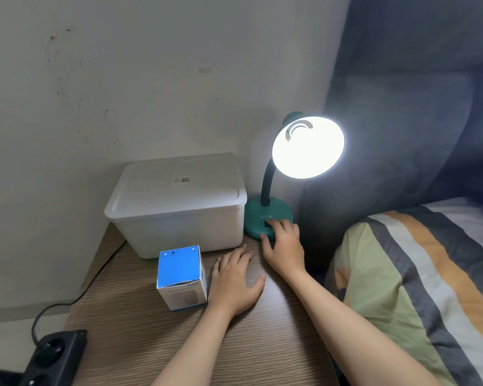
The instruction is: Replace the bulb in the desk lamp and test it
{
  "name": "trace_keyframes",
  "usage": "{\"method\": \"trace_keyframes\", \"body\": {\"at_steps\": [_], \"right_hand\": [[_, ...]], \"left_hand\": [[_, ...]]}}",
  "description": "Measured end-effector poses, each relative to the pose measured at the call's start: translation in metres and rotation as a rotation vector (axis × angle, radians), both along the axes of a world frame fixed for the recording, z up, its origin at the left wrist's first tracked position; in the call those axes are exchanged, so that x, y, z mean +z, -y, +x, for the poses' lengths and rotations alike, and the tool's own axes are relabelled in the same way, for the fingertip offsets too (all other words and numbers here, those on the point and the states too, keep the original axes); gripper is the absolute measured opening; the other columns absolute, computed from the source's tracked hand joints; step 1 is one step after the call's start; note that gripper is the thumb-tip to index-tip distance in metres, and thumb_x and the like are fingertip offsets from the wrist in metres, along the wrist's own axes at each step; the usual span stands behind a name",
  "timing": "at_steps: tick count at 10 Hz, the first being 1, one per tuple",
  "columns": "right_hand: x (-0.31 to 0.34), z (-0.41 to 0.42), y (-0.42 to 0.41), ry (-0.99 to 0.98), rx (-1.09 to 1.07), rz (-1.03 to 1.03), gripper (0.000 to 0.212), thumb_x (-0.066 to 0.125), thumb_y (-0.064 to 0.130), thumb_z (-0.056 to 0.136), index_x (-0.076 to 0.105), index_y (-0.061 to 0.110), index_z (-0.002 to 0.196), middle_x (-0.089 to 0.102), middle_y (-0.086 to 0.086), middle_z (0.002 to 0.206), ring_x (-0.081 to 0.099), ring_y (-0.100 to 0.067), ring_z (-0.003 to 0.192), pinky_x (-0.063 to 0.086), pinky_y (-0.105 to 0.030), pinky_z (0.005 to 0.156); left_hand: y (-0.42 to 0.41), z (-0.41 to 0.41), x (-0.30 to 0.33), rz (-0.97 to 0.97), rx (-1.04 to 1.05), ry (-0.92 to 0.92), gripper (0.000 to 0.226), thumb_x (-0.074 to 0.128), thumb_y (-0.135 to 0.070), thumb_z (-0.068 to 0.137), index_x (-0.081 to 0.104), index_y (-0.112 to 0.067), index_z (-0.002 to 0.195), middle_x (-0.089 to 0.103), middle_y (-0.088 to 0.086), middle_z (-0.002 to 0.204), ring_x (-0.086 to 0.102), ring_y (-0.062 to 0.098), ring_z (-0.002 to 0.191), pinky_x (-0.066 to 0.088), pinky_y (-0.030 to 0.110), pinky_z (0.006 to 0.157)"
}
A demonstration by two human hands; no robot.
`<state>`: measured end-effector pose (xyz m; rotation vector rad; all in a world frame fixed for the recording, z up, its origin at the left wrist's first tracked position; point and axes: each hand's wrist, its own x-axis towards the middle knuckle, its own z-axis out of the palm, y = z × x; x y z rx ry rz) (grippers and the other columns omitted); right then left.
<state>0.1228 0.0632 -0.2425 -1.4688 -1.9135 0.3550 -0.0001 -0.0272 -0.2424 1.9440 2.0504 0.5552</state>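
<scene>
A teal desk lamp (255, 215) stands at the back right of the wooden table, its round shade (308, 147) glowing bright white and turned toward me. My right hand (283, 243) rests on the front of the lamp's base, fingertips on the switch area. My left hand (234, 277) lies flat on the table, palm down, fingers apart, holding nothing. Just left of it stands a blue and white bulb box (180, 277).
A white lidded plastic box (176, 201) sits against the wall behind the bulb box. A black power strip (53, 358) and its cable lie at the lower left. A striped pillow (418, 280) and a grey headboard border the table's right side.
</scene>
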Motion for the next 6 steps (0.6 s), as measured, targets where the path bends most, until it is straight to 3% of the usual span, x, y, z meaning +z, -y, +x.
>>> {"method": "trace_keyframes", "body": {"at_steps": [3, 5, 6], "right_hand": [[0.0017, -0.0015, 0.0001, 0.063, -0.016, 0.003, 0.040, 0.058, 0.028, 0.085, 0.056, 0.012, 0.121, 0.054, -0.008, 0.117, 0.042, -0.026, 0.114, 0.055, -0.038, 0.066], [0.0068, -0.0041, 0.0003, 0.172, -0.020, -0.045, 0.045, 0.050, 0.033, 0.090, 0.048, 0.015, 0.132, 0.047, -0.007, 0.124, 0.037, -0.024, 0.120, 0.053, -0.040, 0.081], [0.0072, -0.0003, 0.0056, 0.057, 0.021, -0.028, 0.047, 0.054, 0.027, 0.090, 0.047, 0.016, 0.134, 0.051, -0.006, 0.128, 0.041, -0.024, 0.122, 0.052, -0.041, 0.090]], "left_hand": [[0.0004, 0.0001, 0.0012, 0.001, -0.005, 0.004, 0.061, 0.045, -0.056, 0.082, 0.037, -0.030, 0.136, 0.027, -0.011, 0.151, 0.023, 0.011, 0.138, 0.014, 0.039, 0.116], [-0.0002, -0.0015, -0.0011, 0.044, -0.036, 0.023, 0.062, 0.046, -0.057, 0.081, 0.039, -0.029, 0.136, 0.030, -0.010, 0.150, 0.025, 0.012, 0.136, 0.018, 0.040, 0.115], [0.0030, -0.0004, 0.0012, 0.072, -0.032, 0.053, 0.059, 0.048, -0.055, 0.081, 0.045, -0.025, 0.132, 0.036, -0.005, 0.147, 0.032, 0.015, 0.133, 0.025, 0.040, 0.112]]}}
